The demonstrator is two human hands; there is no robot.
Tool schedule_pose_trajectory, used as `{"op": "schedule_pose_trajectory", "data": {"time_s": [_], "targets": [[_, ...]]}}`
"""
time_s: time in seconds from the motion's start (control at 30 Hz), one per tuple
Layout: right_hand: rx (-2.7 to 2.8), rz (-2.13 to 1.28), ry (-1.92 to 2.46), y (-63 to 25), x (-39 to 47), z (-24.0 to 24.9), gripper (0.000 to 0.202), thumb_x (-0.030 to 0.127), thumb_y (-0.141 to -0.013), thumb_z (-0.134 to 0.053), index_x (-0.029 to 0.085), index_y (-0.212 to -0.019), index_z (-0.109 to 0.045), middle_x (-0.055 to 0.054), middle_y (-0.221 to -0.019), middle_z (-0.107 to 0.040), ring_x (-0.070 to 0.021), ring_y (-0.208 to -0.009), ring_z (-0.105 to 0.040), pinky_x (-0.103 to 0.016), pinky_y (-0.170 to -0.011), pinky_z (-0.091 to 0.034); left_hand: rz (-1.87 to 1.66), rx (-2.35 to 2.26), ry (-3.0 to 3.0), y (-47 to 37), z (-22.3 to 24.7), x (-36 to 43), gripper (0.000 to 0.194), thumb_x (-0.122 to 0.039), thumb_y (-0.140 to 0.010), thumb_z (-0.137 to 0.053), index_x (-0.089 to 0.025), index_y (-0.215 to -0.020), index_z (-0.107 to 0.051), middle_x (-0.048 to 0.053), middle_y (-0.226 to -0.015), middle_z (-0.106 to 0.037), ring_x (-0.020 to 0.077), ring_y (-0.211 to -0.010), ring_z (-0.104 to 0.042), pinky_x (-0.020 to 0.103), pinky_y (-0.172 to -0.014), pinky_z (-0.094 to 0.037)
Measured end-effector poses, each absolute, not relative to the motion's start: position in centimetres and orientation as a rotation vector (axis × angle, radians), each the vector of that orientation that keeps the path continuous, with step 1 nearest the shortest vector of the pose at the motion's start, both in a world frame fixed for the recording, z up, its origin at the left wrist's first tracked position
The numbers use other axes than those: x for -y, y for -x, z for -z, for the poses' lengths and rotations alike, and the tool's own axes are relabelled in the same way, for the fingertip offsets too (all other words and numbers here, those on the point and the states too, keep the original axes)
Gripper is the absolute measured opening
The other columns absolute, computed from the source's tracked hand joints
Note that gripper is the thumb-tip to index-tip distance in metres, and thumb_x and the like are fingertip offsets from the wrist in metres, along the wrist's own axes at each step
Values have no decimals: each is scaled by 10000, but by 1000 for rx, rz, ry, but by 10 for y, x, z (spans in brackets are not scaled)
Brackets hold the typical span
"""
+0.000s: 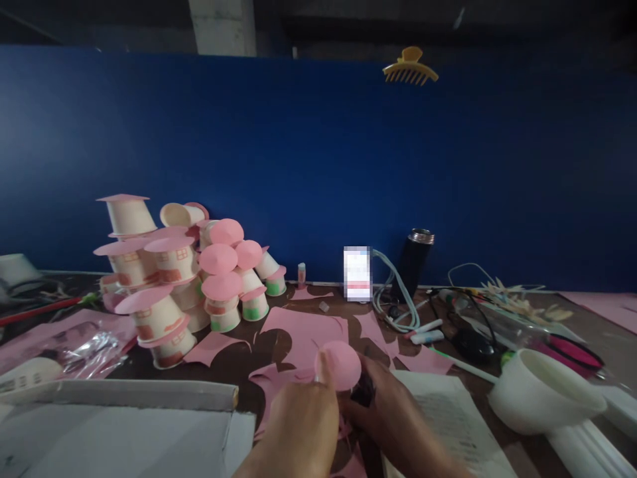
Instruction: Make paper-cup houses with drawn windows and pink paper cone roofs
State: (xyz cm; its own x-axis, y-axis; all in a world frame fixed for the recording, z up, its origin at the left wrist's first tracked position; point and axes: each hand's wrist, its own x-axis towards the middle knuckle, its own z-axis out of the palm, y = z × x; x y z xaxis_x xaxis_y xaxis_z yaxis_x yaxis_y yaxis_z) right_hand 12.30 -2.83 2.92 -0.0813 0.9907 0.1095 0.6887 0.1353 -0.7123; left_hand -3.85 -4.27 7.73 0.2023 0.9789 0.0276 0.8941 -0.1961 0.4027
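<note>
Head view: a wide, deep-blue flat panel (298, 146) spans the frame above a dark-brown table (223, 372). Stacked cream paper cups with pink paper tops (172, 262) fill the left-centre; a shallow white cardboard box (149, 395) occupies the lower left. At bottom centre, the left hand (301, 415) pinches the near-left edge of a round, pink paper disc (344, 365), thumb on top. Just right of it, the right hand (385, 398) has its fingers bent around a small dark object (365, 390), too blurred to name; whether they grip it, I cannot tell.
</note>
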Motion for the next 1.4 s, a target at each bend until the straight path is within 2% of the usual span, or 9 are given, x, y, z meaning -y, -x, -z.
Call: {"op": "schedule_pose_trajectory", "data": {"time_s": [0.13, 0.4, 0.5, 0.6, 0.7, 0.83, 0.97, 1.2, 1.4], "targets": [[1859, -636, 1592, -112, 30, -36, 376, 306, -699, -674, 220, -1064, -644, -65, -1045, -693, -248, -920, -617, -285, -731, -420, -1, -1737, -2353, 36, -87, 43, 593, -39, -731, -459, -67, -1320, -513, 225, -825, -738, 351, -691, -705, 361, -549, -483], [1705, -758, 1567, -112, 27, -33, 302, 303, -706, -659, 202, -991, -654, -31, -878, -721, -198, -761, -620, -254, -642, -429, 14, -1677, -2483, 47, -108, 38, 760, -85, -674, -552, -99, -1412, -374, 156, -829, -747, 319, -725, -703, 357, -618, -513], [1607, -849, 1433, -115, 26, -40, 405, 312, -713, -669, 191, -1094, -604, -34, -885, -700, -177, -706, -607, -249, -601, -441, -65, -1852, -2450, 60, -120, 32, 663, -78, -757, -459, -121, -1413, -377, 161, -845, -742, 312, -712, -705, 361, -604, -494], [1522, -1153, 1305, -121, 27, -47, 447, 373, -763, -646, 176, -1151, -547, 20, -653, -631, -114, -489, -509, -208, -447, -351, -350, -2009, -2384, 71, -119, 21, 574, -152, -822, -422, -137, -1396, -404, 157, -868, -740, 311, -761, -698, 356, -612, -471], [1383, -1464, 1117, -128, 31, -49, 411, 486, -770, -641, 155, -1008, -589, 75, -471, -486, -57, -389, -345, -185, -396, -223, -667, -1931, -2302, 75, -109, 8, 489, -223, -856, -419, -167, -1338, -473, 121, -910, -736, 284, -817, -687, 344, -654, -462], [1061, -1715, 909, -134, 35, -46, 401, 531, -735, -677, 166, -885, -607, 37, -604, -543, -40, -458, -363, -169, -436, -237, -887, -1661, -2064, 71, -99, -1, 375, -255, -843, -462, -222, -1191, -597, 53, -868, -724, 214, -775, -659, 302, -682, -453], [840, -1888, 772, -136, 33, -43, 463, 587, -778, -617, 151, -634, -558, 74, -414, -395, -22, -379, -298, -158, -404, -215, -1038, -1482, -1825, 65, -100, -1, 297, -268, -835, -483, -213, -1086, -633, 8, -787, -692, 167, -709, -624, 274, -678, -445], [539, -2132, 634, -137, 27, -53, 547, 615, -816, -560, 138, -1084, -590, 48, -549, -525, 1, -336, -285, -131, -327, -134, -1302, -1376, -1834, 57, -98, 0, 198, -269, -847, -507, -212, -954, -663, 22, -902, -681, 159, -808, -611, 263, -722, -447], [466, -2130, 619, -136, 28, -52, 468, 574, -844, -560, 149, -1039, -586, 22, -606, -576, -4, -354, -341, -121, -320, -143, -1335, -1394, -1925, 55, -88, -4, 190, -244, -844, -511, -218, -919, -683, 35, -928, -663, 170, -846, -612, 271, -732, -449]]}}
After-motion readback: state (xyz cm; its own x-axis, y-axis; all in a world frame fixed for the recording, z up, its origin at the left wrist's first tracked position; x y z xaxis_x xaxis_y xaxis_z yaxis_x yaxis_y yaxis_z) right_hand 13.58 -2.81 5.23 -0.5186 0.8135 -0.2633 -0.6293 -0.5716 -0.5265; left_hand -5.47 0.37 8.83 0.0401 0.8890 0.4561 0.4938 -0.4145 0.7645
